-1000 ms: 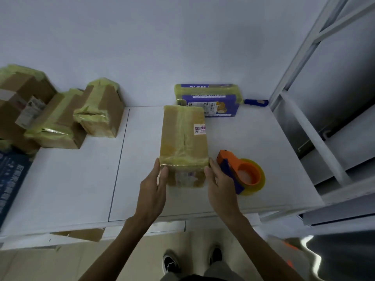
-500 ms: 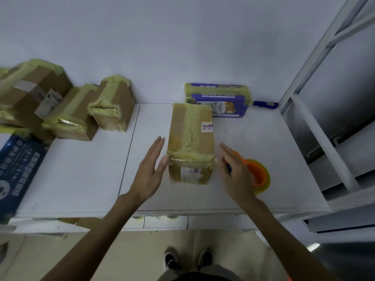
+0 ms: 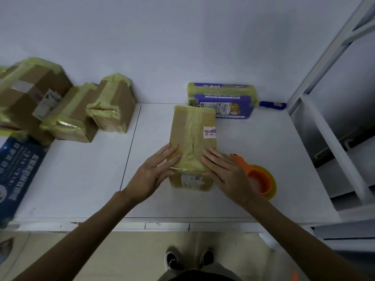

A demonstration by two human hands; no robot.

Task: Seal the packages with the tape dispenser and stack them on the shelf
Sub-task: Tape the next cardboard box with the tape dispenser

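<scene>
Package (image 3: pixel 193 136) lies under two flat, open-fingered grips, left grip (image 3: pixel 151 175) and right grip (image 3: pixel 227 175), pressing its near end; one tape dispenser (image 3: pixel 261 179) sits just beside the right grip.

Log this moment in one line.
box: taped, on table | left hand: flat on box | right hand: flat on box | tape dispenser: lying beside box

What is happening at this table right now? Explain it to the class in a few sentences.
A person stands at a white table, pressing the left hand and right hand flat, fingers straight, on the near end of a cardboard box already wrapped in yellowish tape. The orange tape dispenser lies on the table beside the right hand, not held. More taped boxes sit at the back left, and a purple package stands behind the box by the wall.
</scene>
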